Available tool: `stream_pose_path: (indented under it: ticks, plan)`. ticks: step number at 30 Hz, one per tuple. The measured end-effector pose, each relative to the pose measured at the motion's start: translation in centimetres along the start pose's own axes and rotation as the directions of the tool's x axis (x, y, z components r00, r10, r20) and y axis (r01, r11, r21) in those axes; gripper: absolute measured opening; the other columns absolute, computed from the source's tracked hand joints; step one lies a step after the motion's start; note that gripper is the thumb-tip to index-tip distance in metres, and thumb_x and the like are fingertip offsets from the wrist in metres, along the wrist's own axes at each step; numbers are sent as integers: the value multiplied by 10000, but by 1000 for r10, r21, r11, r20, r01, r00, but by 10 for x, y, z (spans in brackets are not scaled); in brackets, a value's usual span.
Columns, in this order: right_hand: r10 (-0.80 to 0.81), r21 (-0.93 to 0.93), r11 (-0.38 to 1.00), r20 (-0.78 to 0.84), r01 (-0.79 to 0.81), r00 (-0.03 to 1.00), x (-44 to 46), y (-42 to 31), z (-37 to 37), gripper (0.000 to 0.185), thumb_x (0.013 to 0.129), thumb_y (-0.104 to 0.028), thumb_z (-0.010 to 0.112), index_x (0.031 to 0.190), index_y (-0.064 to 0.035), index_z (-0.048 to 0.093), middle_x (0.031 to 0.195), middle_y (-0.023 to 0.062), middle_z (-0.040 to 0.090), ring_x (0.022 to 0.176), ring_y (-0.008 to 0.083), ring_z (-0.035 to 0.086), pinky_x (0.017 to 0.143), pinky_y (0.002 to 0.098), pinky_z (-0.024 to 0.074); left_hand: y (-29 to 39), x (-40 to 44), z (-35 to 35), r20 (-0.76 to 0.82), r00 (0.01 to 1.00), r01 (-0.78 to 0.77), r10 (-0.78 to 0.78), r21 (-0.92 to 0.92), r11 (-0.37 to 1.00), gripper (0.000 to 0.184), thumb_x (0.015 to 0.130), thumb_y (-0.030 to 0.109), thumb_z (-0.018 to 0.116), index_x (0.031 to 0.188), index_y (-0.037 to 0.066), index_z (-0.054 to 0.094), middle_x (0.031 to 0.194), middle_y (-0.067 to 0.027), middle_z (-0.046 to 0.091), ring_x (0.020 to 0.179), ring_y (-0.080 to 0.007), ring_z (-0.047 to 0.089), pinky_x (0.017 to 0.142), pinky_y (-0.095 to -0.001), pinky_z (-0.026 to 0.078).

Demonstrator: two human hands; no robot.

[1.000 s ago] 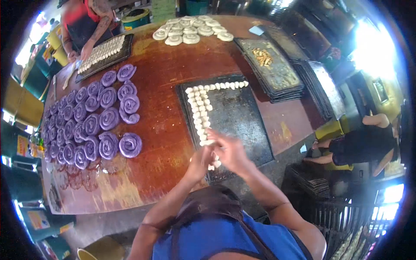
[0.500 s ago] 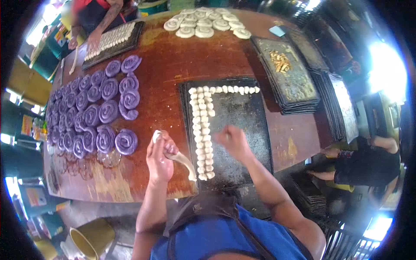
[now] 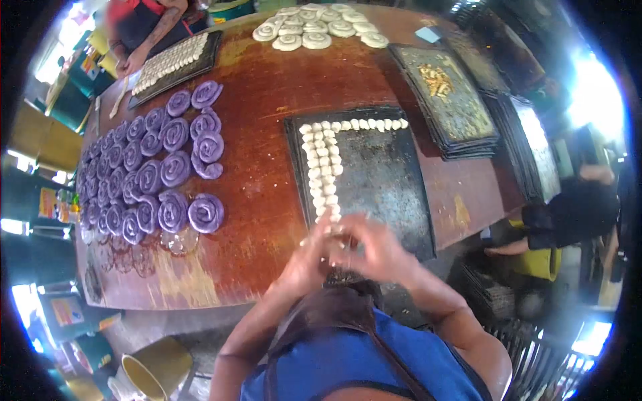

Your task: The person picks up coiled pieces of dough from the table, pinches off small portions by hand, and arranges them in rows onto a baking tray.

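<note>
Left hand point(image 3: 309, 262) and right hand point(image 3: 380, 251) close together over tray's point(image 3: 388, 180) near end, at counter's point(image 3: 257, 200) near edge; blurred, can't tell grip. Dough pieces point(image 3: 324, 161) line tray's left side and far edge. Est. under half done; dark middle and right remain.
</note>
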State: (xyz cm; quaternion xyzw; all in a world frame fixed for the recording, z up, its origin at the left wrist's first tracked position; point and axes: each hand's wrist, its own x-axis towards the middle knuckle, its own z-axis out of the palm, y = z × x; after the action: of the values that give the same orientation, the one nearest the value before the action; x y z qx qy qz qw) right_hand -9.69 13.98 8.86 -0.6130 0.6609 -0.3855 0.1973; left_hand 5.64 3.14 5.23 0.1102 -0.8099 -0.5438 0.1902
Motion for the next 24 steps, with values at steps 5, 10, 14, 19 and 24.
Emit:
stream_pose_path:
  ticks: [5, 10, 14, 19, 24]
  plan:
    - [255, -24, 963, -241, -269, 936, -14, -39, 18, 295, 833, -96, 656, 1106, -8, 589, 1004, 179, 648, 827, 268, 674, 729, 377, 533, -35, -11, 12, 385, 888, 394, -252, -353, 848, 479, 987, 331, 407, 1360, 31, 391, 1162, -126, 594, 1021, -208, 603, 865, -341, 495]
    - [75, -200, 967, -370, -158, 926, -26, -45, 40, 207, 838, -129, 658, 978, 13, 603, 965, 164, 658, 698, 255, 673, 604, 369, 534, -5, -5, 29, 249, 852, 487, -460, -699, 524, 343, 998, 270, 397, 1143, 1, 552, 863, -61, 595, 729, -128, 544, 652, -282, 455]
    - [112, -364, 893, -388, -264, 915, -13, -27, 29, 133, 853, -117, 651, 884, 5, 609, 774, 107, 656, 556, 131, 627, 502, 269, 512, -19, -12, 37, 259, 941, 324, -220, -490, 809, 208, 942, 114, 492, 1090, -11, 569, 760, -37, 566, 641, -111, 524, 540, -272, 430]
    - [376, 341, 884, -114, -319, 920, 0, 31, 11, 186, 832, -168, 698, 793, -12, 604, 637, 68, 606, 583, 80, 567, 519, 266, 448, -6, 14, -28, 19, 912, 212, -410, -877, 431, 180, 948, 164, 515, 1054, 24, 559, 704, -8, 530, 587, -87, 493, 515, -245, 414]
    - [193, -59, 975, -261, -215, 946, 47, 168, 41, 139, 834, -138, 678, 847, -9, 628, 839, 137, 665, 752, 237, 654, 663, 358, 542, -11, 5, 13, -7, 758, 541, -652, -552, 635, 203, 941, 277, 546, 973, 77, 564, 687, 12, 525, 509, -82, 461, 431, -225, 384]
